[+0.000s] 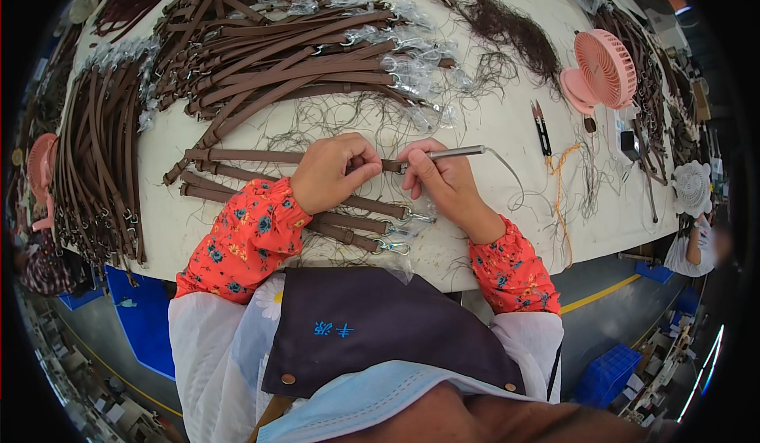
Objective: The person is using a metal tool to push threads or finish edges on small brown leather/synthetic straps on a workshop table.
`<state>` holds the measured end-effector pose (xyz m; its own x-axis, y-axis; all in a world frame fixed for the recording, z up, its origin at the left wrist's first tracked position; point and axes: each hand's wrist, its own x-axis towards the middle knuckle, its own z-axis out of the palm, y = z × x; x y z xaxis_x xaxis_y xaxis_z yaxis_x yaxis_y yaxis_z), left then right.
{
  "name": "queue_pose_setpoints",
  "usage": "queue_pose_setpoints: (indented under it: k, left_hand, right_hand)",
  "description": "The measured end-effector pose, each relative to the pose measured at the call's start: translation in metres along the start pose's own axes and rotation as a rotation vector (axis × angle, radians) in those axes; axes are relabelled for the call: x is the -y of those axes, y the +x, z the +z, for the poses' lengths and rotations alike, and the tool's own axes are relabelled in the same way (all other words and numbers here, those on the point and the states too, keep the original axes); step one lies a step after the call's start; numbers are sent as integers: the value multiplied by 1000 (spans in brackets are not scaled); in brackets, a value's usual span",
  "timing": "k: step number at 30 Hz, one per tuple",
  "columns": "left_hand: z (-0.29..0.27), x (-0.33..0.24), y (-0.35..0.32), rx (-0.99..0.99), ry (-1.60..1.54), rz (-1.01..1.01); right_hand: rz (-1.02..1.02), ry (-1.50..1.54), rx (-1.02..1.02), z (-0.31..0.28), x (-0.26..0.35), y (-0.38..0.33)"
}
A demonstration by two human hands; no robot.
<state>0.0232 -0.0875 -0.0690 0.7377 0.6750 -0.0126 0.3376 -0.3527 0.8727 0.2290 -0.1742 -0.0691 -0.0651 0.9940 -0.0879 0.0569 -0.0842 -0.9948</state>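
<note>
1. Brown strap (261,156) lay flat across the tabletop (507,118) near its front edge, its end by the metal ring pinched between both hands, so the worked spot stayed put.
2. Left hand (331,172) was clenched down on the strap, fingers curled over it, pinning it flat.
3. Right hand (443,178) had a pen-style grip on a thin corded metal tool (451,153), tip aimed at the strap end; cord trailed right, clear of the work.
4. More straps with clasps (372,225) lay under the wrists, close for reach.
5. Piled straps (301,47) sat further back, loose threads all round.
6. Thread snips (541,129) and a pink fan (603,71) sat right, apart.
</note>
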Motion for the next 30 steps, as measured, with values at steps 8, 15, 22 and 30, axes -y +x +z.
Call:
queue_pose_setpoints:
  k: [8, 15, 22, 30]
  left_hand:
    - [-5, -4, 1, 83, 34, 82]
    - [0, -8, 0, 14, -9, 33]
    - [10, -4, 1, -81, 350, 309]
    - [11, 5, 2, -91, 342, 302]
  right_hand:
    - [-4, 4, -7, 0, -1, 0]
    - [-19, 21, -17, -1, -2, 0]
    - [4, 27, -13, -1, 1, -1]
    - [8, 16, -2, -2, 1, -1]
